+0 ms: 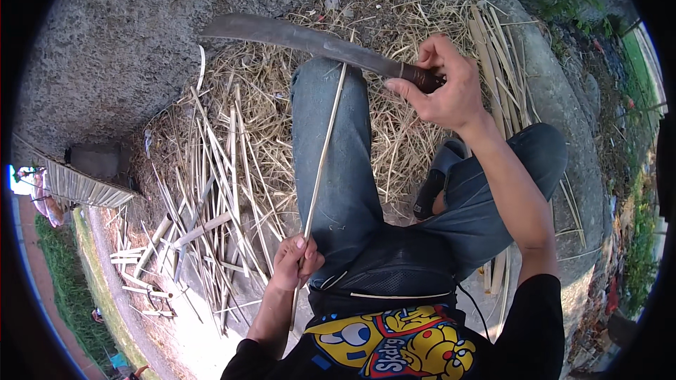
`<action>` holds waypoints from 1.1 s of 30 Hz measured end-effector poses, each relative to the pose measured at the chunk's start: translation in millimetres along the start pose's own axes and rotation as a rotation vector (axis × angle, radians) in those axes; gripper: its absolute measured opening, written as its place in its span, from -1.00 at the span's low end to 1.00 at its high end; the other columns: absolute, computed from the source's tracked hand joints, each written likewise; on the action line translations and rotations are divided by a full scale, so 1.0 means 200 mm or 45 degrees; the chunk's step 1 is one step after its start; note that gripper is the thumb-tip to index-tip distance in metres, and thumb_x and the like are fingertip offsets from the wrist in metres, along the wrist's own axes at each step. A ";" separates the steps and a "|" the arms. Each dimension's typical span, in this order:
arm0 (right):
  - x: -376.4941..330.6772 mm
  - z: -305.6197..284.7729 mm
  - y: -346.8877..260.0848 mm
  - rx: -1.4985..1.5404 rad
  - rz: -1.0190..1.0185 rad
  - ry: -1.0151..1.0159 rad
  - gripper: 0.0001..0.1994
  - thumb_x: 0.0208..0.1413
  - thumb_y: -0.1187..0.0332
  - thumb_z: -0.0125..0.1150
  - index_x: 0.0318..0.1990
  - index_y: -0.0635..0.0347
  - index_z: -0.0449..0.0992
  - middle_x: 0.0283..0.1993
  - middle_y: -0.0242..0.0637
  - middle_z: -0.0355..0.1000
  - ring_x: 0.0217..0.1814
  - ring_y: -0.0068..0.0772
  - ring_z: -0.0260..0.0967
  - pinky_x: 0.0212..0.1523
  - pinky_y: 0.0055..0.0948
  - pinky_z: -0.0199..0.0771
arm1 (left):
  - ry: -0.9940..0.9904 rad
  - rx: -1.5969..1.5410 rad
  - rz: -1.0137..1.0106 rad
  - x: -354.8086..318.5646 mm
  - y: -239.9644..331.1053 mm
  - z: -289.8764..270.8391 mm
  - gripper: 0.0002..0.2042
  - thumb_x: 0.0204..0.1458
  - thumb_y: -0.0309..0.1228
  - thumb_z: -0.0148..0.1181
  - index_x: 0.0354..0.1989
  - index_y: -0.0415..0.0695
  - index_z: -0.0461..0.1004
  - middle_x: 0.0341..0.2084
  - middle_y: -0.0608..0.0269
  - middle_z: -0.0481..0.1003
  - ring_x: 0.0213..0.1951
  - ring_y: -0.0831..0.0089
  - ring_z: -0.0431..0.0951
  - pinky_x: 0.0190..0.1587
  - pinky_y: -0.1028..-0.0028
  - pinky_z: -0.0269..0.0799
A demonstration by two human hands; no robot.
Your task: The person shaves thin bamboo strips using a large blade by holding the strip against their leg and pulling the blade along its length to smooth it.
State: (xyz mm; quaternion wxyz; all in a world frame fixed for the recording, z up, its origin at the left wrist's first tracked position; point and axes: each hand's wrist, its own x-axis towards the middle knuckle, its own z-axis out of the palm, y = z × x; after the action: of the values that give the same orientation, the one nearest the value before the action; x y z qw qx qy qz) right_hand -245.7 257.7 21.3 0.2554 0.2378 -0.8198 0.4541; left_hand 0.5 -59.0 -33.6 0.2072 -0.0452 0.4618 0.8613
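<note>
A long machete (303, 34) with a broad dark blade and a brown handle lies crosswise above my raised left knee. My right hand (448, 91) is closed round the handle, and the blade points to the left. In my left hand (296, 262), near my lap, the lower part of a thin pale bamboo strip (326, 148) is gripped. The strip slants up along my jeans (313, 134) over the thigh. Its upper end reaches the lower edge of the blade at the knee; whether they touch, I cannot tell.
Split bamboo strips (222, 162) are heaped on the ground to my left, with short cut pieces (144, 264) beyond. Shavings (401, 134) cover the ground ahead. More strips (496, 63) lie on the right beside stone. A rough grey wall (120, 49) rises at the far left.
</note>
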 end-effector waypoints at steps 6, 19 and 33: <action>-0.08 0.00 -0.11 0.039 -0.179 -0.174 -0.50 -0.22 0.18 0.63 -0.27 0.12 0.38 -0.51 -0.35 0.38 -0.54 -0.32 0.46 -0.49 -0.40 0.48 | 0.078 0.075 -0.003 0.01 0.01 0.04 -0.60 0.40 -0.14 -0.05 -0.45 -0.15 0.34 -0.87 0.40 0.14 -0.82 0.64 0.01 -0.66 0.52 -0.10; -0.16 0.09 -0.18 0.036 -0.288 -0.166 -0.49 -0.23 0.14 0.64 -0.26 0.18 0.43 -0.47 -0.34 0.44 -0.53 -0.37 0.47 -0.53 -0.45 0.47 | 0.099 0.221 0.056 0.02 0.00 0.02 -0.60 0.41 -0.14 -0.07 -0.42 -0.17 0.37 -0.85 0.43 0.13 -0.78 0.67 0.00 -0.65 0.54 -0.11; -0.15 0.07 -0.13 -0.002 -0.307 -0.086 -0.51 -0.20 0.12 0.60 -0.26 0.13 0.41 -0.49 -0.35 0.41 -0.56 -0.38 0.45 -0.57 -0.43 0.44 | 0.062 0.195 0.029 0.04 -0.01 -0.01 -0.57 0.42 -0.12 -0.14 -0.43 -0.17 0.37 -0.86 0.39 0.16 -0.78 0.65 0.01 -0.67 0.55 -0.09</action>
State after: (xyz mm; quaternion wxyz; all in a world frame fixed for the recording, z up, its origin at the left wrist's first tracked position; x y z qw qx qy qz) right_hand -210.3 237.3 12.2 0.2807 0.3495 -0.7938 0.4110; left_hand -5.7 -57.8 -37.9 0.1889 -0.0450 0.5316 0.8244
